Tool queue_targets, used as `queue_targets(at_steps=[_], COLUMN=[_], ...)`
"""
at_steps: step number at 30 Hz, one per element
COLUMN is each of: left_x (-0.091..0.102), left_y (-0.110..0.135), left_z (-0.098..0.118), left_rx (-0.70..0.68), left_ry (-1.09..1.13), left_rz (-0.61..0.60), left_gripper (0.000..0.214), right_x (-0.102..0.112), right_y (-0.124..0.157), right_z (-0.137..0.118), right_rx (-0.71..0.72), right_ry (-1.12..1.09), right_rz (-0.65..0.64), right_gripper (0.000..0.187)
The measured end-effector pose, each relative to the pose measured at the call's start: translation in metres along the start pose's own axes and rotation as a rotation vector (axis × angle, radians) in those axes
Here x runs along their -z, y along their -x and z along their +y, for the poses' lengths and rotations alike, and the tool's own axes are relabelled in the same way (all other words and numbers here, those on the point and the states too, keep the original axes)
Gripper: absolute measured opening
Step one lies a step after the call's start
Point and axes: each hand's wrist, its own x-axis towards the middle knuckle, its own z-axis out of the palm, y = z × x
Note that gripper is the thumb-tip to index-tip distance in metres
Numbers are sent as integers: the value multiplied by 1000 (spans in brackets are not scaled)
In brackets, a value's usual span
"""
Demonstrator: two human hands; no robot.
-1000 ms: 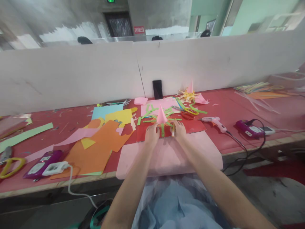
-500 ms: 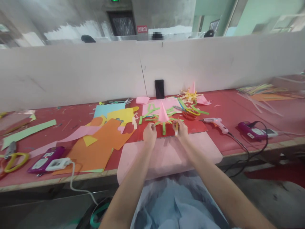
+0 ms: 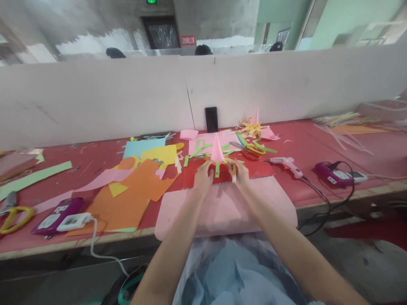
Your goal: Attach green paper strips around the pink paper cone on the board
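Note:
A pink paper cone (image 3: 217, 149) stands upright on a ring of green and yellow paper strips, above a red board (image 3: 260, 167). One green strip hangs down its front between my hands. My left hand (image 3: 203, 180) is curled at the left side of the strips, its fingertips partly hidden against them. My right hand (image 3: 241, 174) is closed around a slim yellow-and-white pen-like stick (image 3: 234, 173), and its fingertips touch the strips on the right. Behind the cone lie pink paper (image 3: 197, 146), loose green strips and scissors (image 3: 254, 149).
A second cone piece (image 3: 254, 125) stands behind right. A glue gun (image 3: 288, 164) and a purple device (image 3: 333, 173) with cables lie right. Orange sheets (image 3: 124, 203), another purple device (image 3: 60, 215) and yellow-handled scissors (image 3: 17, 218) are left. A phone (image 3: 211, 119) leans against the white partition (image 3: 127, 93).
My left hand has moved slightly right and closer to the cone's base, its thumb now nearer the front strip. My right hand stays almost in place with the stick. The view has shifted slightly.

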Motion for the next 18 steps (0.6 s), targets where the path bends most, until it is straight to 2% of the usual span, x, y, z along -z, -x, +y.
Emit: queue_targets(at_steps=[7,12,16,18], left_x=[-1,-2,-2,-2], left_y=[0,-1,-2,-3], left_z=[-1,-5,-4,-4], left_rx=[-46,-56,-27,-13], left_ry=[-25,22,-22,-56], left_rz=[-37,-25,-28,-34], left_gripper=[38,41,38,37], right_x=[3,4,2,2], right_y=[1,0,1,1], right_z=[-6,-9,-11,-13], right_rx=[-18,66,139,132], right_ry=[49,75,83,69], right_rz=[-99,-138,-173,-173], right_gripper=[27,26,22,18])
